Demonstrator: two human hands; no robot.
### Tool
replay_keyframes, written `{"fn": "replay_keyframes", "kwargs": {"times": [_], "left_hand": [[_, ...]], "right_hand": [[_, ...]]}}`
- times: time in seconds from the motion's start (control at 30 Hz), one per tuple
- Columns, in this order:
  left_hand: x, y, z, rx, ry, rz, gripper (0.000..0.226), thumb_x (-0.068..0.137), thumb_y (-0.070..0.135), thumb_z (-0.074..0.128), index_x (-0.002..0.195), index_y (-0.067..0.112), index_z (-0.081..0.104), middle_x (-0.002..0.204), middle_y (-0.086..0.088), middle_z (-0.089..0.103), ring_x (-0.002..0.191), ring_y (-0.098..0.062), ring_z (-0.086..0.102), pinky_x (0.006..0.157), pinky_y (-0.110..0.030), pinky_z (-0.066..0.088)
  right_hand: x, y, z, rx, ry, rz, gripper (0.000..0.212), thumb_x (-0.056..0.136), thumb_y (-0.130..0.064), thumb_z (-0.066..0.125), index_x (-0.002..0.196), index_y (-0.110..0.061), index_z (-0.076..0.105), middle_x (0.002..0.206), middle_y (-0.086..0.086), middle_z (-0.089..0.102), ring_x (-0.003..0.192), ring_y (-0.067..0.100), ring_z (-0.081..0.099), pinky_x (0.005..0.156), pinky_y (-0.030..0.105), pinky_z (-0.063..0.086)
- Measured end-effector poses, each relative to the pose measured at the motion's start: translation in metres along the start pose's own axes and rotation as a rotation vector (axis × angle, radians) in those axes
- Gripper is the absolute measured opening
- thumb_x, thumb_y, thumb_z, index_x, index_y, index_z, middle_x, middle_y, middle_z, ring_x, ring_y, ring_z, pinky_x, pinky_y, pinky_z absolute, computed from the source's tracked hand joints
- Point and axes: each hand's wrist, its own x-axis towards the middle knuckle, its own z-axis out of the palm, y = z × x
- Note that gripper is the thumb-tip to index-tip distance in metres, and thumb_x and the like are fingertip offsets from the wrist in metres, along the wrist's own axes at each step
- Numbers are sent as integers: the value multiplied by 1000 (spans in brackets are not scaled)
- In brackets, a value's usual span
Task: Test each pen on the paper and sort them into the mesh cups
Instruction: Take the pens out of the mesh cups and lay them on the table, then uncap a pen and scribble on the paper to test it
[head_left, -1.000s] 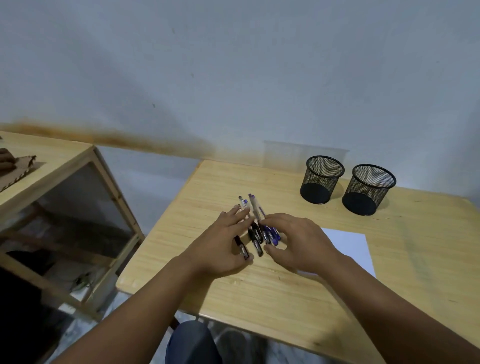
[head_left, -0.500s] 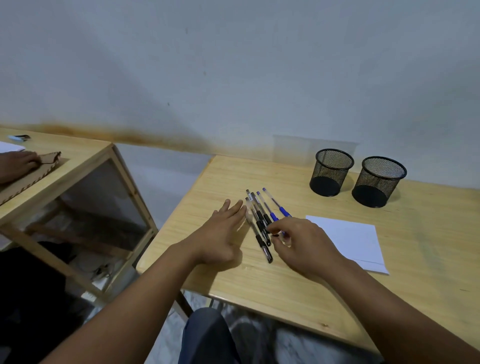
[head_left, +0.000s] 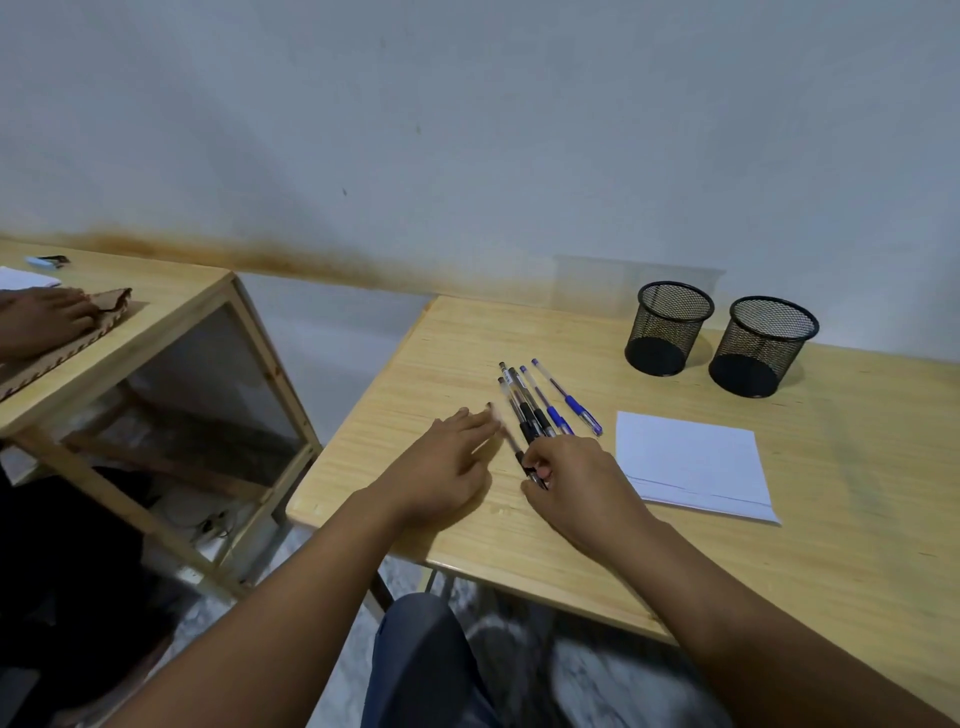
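A pale grey painted wall (head_left: 467, 130) runs behind everything, with a rusty brown stain along its foot. At the far left stands a light wooden side table with a glass side panel (head_left: 171, 322); on it lie a white sheet, a small pale-blue and black object too small to identify, and a brown cardboard piece (head_left: 111, 304) under another person's hand (head_left: 44, 317). The floor below is grey and mottled.

The main surface is a light wood-grain desk (head_left: 519, 540). The left hand (head_left: 447, 467) lies flat on it, fingers straight and relaxed, fingertips just beside the pens and holding nothing. Next comes a fanned cluster of clear-barrelled pens (head_left: 535, 405), six as far as can be counted: the left ones have black grips and two on the right have blue grips, the rightmost blue pen (head_left: 569, 397) lying slightly apart. The right hand (head_left: 582, 478) is curled over the near ends of the cluster, thumb and fingers pinching a black-gripped pen (head_left: 531, 470) low on the desk.

Right of that hand lies one stack of white paper (head_left: 691, 462), blank. Beyond it, near the wall, stand two black wire-mesh cups, the left cup (head_left: 670, 327) and the right cup (head_left: 763, 345), upright, near each other, nothing visible inside. No writing or brand is legible anywhere.
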Motion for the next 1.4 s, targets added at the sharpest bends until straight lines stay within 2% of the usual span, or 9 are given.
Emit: {"fn": "replay_keyframes", "kwargs": {"times": [0.13,0.33,0.47,0.6,0.73,0.87,0.97,1.17,1.4], "left_hand": [[-5,2,4,40,159,37,51,96,35,56,145,29,45,153,7,39,143,-15,27,115,-35,28],[-8,12,0,117,258,168,32,91,54,52,108,35,72,108,17,68,105,-10,49,88,-36,45],[-11,28,3,23,317,196,16,93,40,61,102,35,73,95,19,71,95,-9,53,84,-36,46],[-12,58,14,-241,395,137,11,91,36,67,99,38,74,88,28,66,94,2,54,79,-23,43],[-3,91,29,-463,414,84,12,89,29,71,97,34,76,84,31,67,89,3,60,74,-23,48],[10,114,40,-526,336,121,11,91,31,67,97,32,77,91,33,68,90,-1,63,80,-30,52],[25,123,41,-560,330,140,12,93,29,65,98,28,76,91,24,72,87,-3,64,78,-27,51],[60,127,31,-534,239,160,31,91,32,67,121,34,66,100,20,69,83,-3,60,72,-14,45],[80,133,36,-569,99,183,9,87,18,73,92,25,77,87,15,74,80,-10,66,74,-24,52]], "right_hand": [[-10,0,-5,-15,19,8,25,85,-26,59,109,-32,65,97,-8,69,86,14,63,70,30,53],[-21,9,-26,127,58,9,24,81,-28,61,102,-36,66,81,-19,65,80,4,61,69,25,53],[-22,13,-47,452,176,102,21,84,-16,68,98,-31,69,77,-12,68,66,-3,60,59,12,46],[-21,19,-58,970,222,264,33,85,-16,75,114,-24,63,87,1,75,77,10,69,77,33,56],[-26,22,-53,1255,218,406,13,89,-13,70,102,-16,71,89,4,77,82,15,70,81,32,54],[-32,38,-57,1163,317,453,13,94,-21,63,103,-19,72,88,0,76,81,9,70,75,26,53],[-35,56,-68,1111,344,466,18,98,-27,56,102,-21,73,82,2,63,74,15,67,73,32,57],[-43,88,-87,740,87,411,16,94,-31,61,89,-25,75,71,-3,61,59,11,52,56,27,42],[-37,100,-92,603,-32,347,12,92,-16,60,91,-23,70,78,-6,71,61,2,60,57,11,46]]}}
